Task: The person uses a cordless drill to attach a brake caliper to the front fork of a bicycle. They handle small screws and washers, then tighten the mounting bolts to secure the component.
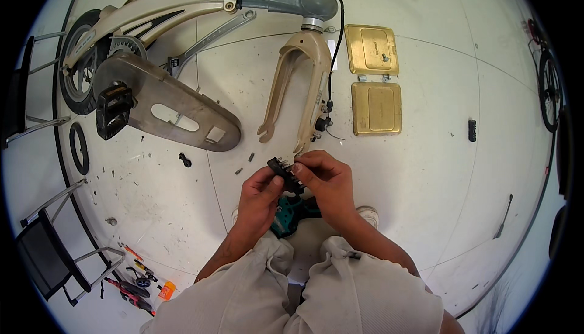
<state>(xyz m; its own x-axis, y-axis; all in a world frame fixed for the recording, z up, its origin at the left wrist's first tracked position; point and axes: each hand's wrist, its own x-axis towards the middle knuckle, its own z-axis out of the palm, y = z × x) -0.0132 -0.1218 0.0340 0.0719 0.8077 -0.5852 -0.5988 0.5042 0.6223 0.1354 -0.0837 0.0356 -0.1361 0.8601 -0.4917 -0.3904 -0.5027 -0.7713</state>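
In front of my knees, my left hand [263, 193] grips a black bit holder [281, 168] with a row of small metal bits standing out of it. My right hand [327, 182] is closed at the holder's other side, thumb and forefinger pinched against the bits. What lies between those fingertips is too small to make out. Just beyond my hands stands the beige front fork [319, 85] of a bicycle frame [182, 0], its ends without a wheel. Under my wrists sits a teal and black tool [285, 217], partly hidden.
A brownish chain guard [182, 112] with a black pedal [114, 109] is on the left. An adjustable wrench [210, 41] leans behind it. Two golden floor plates [377, 109] lie right of the fork. Black chairs [45, 252] stand at left; a black grip [472, 130] lies at right.
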